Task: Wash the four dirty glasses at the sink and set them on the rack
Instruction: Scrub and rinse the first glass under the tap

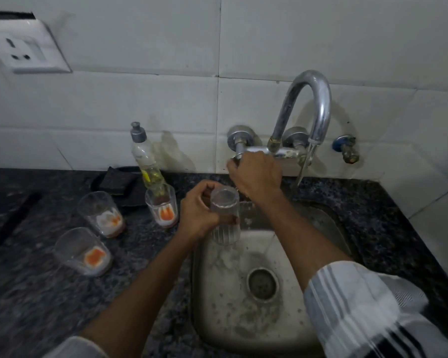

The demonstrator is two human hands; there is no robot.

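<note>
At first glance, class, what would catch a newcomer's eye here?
The two hands over the sink: the left hand grips a ribbed glass, the right hand holds the tap handle while water runs from the spout. Left on the counter stand three glasses with orange dregs.

- The table (pixel 49 293) is dark speckled stone, running along a white tiled wall.
- A steel sink (pixel 246 329) is set into it on the right.
- Three dirty glasses stand upright on it left of the sink, each with orange residue at the bottom: near glass (pixel 84 251), middle glass (pixel 101 213), far glass (pixel 162 204).
- A soap bottle (pixel 146 158) stands just behind the far glass.
- A dark sponge (pixel 117 182) lies beside the bottle.
</note>
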